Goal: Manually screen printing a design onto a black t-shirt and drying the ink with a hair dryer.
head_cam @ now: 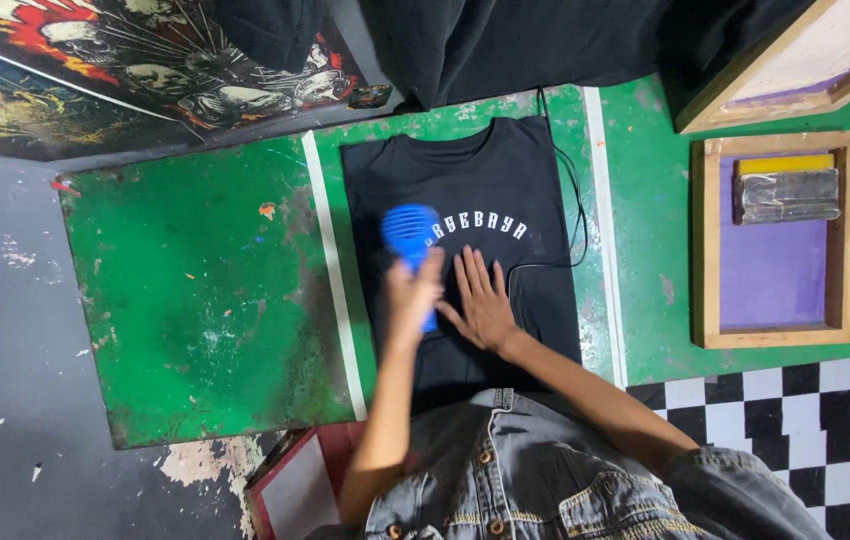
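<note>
View from above of a green-painted bench (205,300), its surface scuffed and flecked with paint, divided by white stripes. A black T-shirt (535,180) lies flat on the middle panel, collar away from the person, with an arc of white lettering across the chest. The left hand (413,295) is closed around the handle of a blue hair dryer (409,232), whose round slotted head hangs over the left end of the lettering (the hand and the dryer are both blurred). The right hand (482,300) lies flat on the shirt just below the lettering, fingers spread, beside the dryer's handle. A thin black cord (579,215) loops along the shirt's right edge. To the right, on the bench, rests a wooden screen frame (705,240) with purple mesh; inside it lie a yellow bar and a grey squeegee (787,195). A second frame (795,60) leans at the upper right. At upper left is a dark poster (145,60) with red and white skull artwork. Black-and-white checkered flooring (805,410) shows at lower right.
</note>
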